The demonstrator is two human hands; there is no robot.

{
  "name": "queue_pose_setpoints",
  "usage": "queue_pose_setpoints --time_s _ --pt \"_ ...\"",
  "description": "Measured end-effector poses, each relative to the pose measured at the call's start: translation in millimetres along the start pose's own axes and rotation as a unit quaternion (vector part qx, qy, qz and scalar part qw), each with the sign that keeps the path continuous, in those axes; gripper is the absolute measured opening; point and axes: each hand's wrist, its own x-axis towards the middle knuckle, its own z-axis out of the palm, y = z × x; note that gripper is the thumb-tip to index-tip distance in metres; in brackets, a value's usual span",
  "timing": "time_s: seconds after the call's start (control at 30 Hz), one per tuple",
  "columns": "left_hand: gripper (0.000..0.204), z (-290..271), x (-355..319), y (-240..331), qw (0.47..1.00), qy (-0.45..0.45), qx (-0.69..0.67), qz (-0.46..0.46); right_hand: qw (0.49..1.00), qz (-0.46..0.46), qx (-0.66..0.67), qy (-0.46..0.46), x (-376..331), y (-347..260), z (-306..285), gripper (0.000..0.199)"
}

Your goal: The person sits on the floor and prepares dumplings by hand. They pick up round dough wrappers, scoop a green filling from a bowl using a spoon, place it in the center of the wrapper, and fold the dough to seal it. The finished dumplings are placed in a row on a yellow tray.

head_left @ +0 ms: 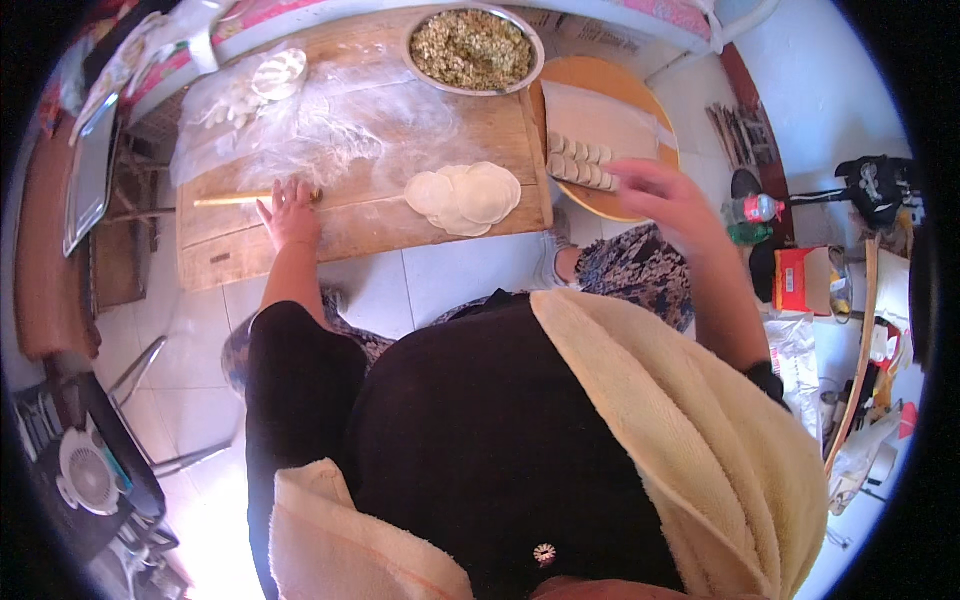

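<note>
**Dumpling bench, hands and stock as I see them from the head camera**

Item 1. Left hand (291,213): flat, fingers spread, palm down on the thin pale wooden rolling pin (232,199), which lies crosswise on the floured rectangular wooden board (250,250). It presses rather than grips.

Item 2. Right hand (668,196): raised just over the near rim of the round wooden tray (640,95). It is motion-blurred, so I cannot tell whether the fingers pinch anything or hang loose.

Item 3. Double row of pale folded dumplings (580,162): on that tray, just left of the right hand's fingertips.

Item 4. Stack of round white dough wrappers (465,197): on the board, between the two hands, nearer the right.

Item 5. Round metal bowl of chopped greenish filling (473,50): beyond the wrappers, far from both hands.

Risk notes, my judgement: the tray overhangs the board's edge, so a heavy touch from the right hand could tip it and spill the rows. The pin could roll away from under the flat left palm.
</note>
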Motion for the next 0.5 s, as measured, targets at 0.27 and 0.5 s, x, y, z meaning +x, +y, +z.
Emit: queue_pose_setpoints --time_s 0.27,0.5 --pt "0.06 -68 -60 64 0.945 0.029 -0.276 -0.173 0.873 -0.294 -0.075 -0.382 -164 -92 56 0.021" --pt "0.036 16 -17 47 0.928 -0.07 -0.358 0.074 0.904 -0.337 0.172 -0.198 -205 -117 121 0.018"
